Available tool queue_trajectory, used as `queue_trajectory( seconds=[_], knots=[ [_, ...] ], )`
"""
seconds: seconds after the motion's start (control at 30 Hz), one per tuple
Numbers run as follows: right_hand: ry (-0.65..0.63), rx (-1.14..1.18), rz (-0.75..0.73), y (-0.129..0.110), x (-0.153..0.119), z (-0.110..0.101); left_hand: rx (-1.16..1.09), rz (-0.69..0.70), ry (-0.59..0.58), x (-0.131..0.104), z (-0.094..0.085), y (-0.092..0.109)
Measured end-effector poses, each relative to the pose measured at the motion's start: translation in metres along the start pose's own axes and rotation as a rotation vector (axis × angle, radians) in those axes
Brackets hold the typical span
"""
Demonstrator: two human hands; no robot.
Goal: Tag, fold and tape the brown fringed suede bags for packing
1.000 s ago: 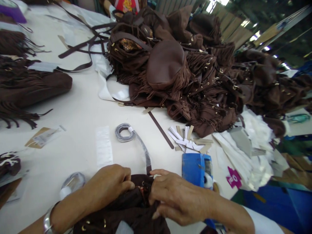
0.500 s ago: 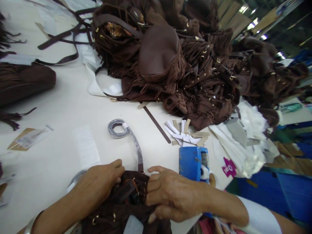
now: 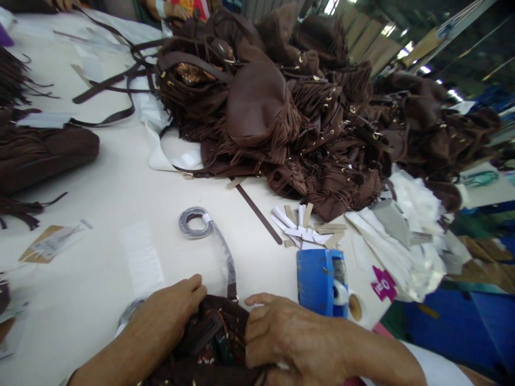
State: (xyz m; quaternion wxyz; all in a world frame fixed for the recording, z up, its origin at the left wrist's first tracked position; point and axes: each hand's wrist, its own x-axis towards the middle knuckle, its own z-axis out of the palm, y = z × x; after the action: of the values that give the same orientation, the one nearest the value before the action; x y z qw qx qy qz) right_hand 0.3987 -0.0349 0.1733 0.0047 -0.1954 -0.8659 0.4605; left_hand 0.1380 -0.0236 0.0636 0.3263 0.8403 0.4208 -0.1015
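White tabletop [image 3: 104,187] is spread across the left and centre of the head view, and its upper middle and right are covered by a heap of dark brown fringed bags [image 3: 257,104]. At the upper left, another person's hand [image 3: 177,10] is partly seen at the far edge. At the left edge of the frame, a separate brown bag [image 3: 48,150] is laid on its side.

At the bottom centre, an open brown bag [image 3: 201,372] is placed between both hands, its patterned lining [image 3: 221,343] exposed. Its left rim is touched by the left hand [image 3: 173,303], whose fingers are curled; whether fabric is pinched cannot be told. Its right rim is gripped by the bent fingers of the right hand [image 3: 289,332], with the index finger extended toward the strap.

Just above the opening, a wrapped strap [image 3: 227,257] is laid, its far end coiled. Right of centre, a blue tape dispenser [image 3: 316,284] is set near the right hand, with paper strips [image 3: 309,230] scattered just above it. Farther right, a purple tag [image 3: 384,284] is seen below crumpled white wrapping [image 3: 418,236].
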Motion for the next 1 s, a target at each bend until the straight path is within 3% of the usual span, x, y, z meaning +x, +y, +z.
queue_trajectory(
  seconds=[0.13,0.23,0.3,0.43,0.57,0.8,1.0],
  knots=[
    [0.143,0.180,0.126,0.000,0.005,0.000,0.002,-0.029,-0.023,-0.005,-0.012,0.005],
    [0.123,0.152,0.080,0.004,0.006,0.004,0.001,-0.040,-0.013,-0.006,-0.032,0.020],
    [0.101,0.113,0.048,0.006,0.006,0.006,-0.037,0.053,0.028,-0.003,-0.038,0.030],
    [0.111,0.039,0.063,0.005,0.007,0.006,-0.089,0.238,0.070,0.012,-0.026,0.042],
    [0.099,0.057,0.048,0.005,0.008,0.006,-0.090,0.259,0.089,0.023,-0.011,0.046],
    [0.082,0.202,-0.057,0.014,0.009,0.014,0.073,0.332,0.108,0.032,-0.005,0.056],
    [0.183,0.316,-0.058,0.011,0.008,0.013,-0.007,0.368,0.070,0.036,0.001,0.049]
  ],
)
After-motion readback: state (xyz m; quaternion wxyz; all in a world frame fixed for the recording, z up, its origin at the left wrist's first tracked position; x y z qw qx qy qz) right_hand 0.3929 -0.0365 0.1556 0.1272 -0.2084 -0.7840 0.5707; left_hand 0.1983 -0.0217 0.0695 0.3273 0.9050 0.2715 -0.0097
